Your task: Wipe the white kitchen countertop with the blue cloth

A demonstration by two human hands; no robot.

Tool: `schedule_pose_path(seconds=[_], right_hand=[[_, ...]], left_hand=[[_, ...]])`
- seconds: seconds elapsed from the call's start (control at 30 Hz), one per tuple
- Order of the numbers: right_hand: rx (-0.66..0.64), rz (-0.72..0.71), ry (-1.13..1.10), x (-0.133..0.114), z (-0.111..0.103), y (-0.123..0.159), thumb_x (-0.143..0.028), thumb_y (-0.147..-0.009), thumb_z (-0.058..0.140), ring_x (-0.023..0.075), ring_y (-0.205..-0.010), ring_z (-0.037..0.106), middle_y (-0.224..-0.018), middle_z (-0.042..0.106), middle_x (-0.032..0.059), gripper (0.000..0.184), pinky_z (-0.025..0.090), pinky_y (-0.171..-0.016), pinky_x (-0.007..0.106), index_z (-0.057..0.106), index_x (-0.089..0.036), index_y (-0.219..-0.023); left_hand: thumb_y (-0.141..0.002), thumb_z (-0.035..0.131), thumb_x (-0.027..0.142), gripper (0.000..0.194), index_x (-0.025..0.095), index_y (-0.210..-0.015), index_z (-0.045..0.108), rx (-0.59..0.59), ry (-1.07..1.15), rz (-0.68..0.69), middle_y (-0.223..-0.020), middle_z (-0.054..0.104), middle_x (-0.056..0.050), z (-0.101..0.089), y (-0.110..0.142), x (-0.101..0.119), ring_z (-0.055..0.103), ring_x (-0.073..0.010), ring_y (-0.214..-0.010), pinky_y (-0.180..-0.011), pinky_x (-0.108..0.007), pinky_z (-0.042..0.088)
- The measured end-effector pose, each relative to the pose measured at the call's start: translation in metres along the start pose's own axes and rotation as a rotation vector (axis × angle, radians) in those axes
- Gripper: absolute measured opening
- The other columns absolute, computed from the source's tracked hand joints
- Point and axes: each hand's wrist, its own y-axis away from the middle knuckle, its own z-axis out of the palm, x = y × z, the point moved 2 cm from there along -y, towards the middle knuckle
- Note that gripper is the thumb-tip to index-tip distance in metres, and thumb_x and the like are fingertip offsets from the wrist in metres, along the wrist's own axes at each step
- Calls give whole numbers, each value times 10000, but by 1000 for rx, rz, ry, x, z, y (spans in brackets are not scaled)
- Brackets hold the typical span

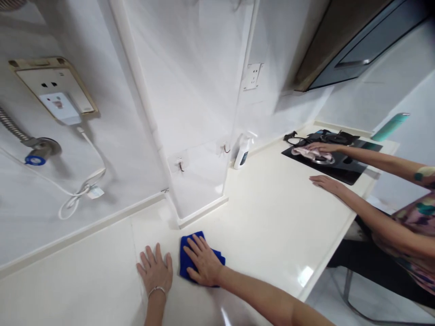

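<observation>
My right hand (pixel 203 261) lies flat, fingers spread, pressing a folded blue cloth (pixel 185 253) onto the cream countertop (pixel 272 217), close to the foot of a white wall pillar (pixel 190 181). Just to its left, my left hand (pixel 155 270) rests palm down on the bare counter with fingers stretched out and a thin bracelet at the wrist. It holds nothing.
Another person at the right has one hand (pixel 324 182) flat on the counter and the other pressing a pink cloth (pixel 311 154) on the black gas hob (pixel 331 156). A white spray bottle (pixel 243 153) stands by the pillar. A teal bottle (pixel 390 127) lies far right. Wall socket (pixel 56 93) with a dangling cord at left.
</observation>
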Motion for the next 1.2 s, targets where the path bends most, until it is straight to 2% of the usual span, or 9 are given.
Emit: schedule_pose_path(seconds=[0.13,0.23,0.43,0.5,0.67,0.77,0.87,1.03,1.2], right_hand=[[-52,-215,-78,-9,10,-31,-545,-891,503,316,-1480,127,-1577,297,123,709,128,-1202,540,366,-200,-1495],[-5,-185,-80,22,8,-35,-492,-849,564,292,-1461,213,-1549,360,94,675,180,-1193,520,431,-238,-1459],[226,233,129,158,-60,13,-423,-870,506,240,-1396,349,-1498,442,47,549,258,-1177,459,520,-269,-1396],[297,370,173,198,-89,43,-427,-901,436,268,-1389,354,-1483,451,102,551,270,-1167,488,521,-199,-1394],[438,670,258,250,-128,116,-443,-930,324,352,-1395,313,-1472,423,198,609,235,-1149,585,483,-85,-1396],[481,792,298,243,-117,130,-444,-936,305,389,-1427,222,-1506,372,206,630,199,-1138,633,429,-71,-1428],[475,820,315,211,-91,117,-459,-924,360,395,-1436,190,-1529,355,179,635,185,-1144,630,417,-100,-1444],[320,633,217,118,-49,90,-494,-900,468,383,-1460,141,-1577,281,147,681,144,-1179,594,390,-147,-1481],[176,394,64,33,-28,114,-585,-915,445,350,-1482,83,-1613,193,116,730,87,-1204,560,298,-218,-1528]], left_hand=[[-949,240,368,556,210,-1458,401,1,50,3,-1589,331,-170,4,-1,-7,200,-360,-1497,-1191,-604,197],[-954,216,374,560,218,-1460,398,-9,69,5,-1592,331,-159,3,-2,-9,212,-361,-1493,-1192,-599,206],[-947,231,415,571,238,-1469,379,-45,95,-27,-1608,301,-143,3,-4,-11,199,-355,-1497,-1198,-587,199],[-946,229,421,575,243,-1474,368,-45,96,-27,-1612,297,-134,4,-5,-12,195,-350,-1499,-1201,-584,193],[-945,215,416,583,228,-1476,366,-62,76,-32,-1607,307,-136,1,-5,-7,205,-354,-1496,-1205,-573,181],[-950,184,406,587,221,-1479,359,-13,56,-35,-1599,316,-149,0,-5,-3,193,-358,-1498,-1197,-580,178],[-946,188,419,591,225,-1476,364,-19,63,-25,-1595,320,-155,1,-6,-1,185,-360,-1499,-1187,-587,186],[-929,186,456,619,222,-1468,380,-39,101,-38,-1601,302,-163,-1,-9,-1,188,-374,-1494,-1181,-603,169],[-907,153,526,683,216,-1485,344,-69,127,-17,-1614,265,-170,-5,-12,0,179,-387,-1492,-1177,-611,154]])
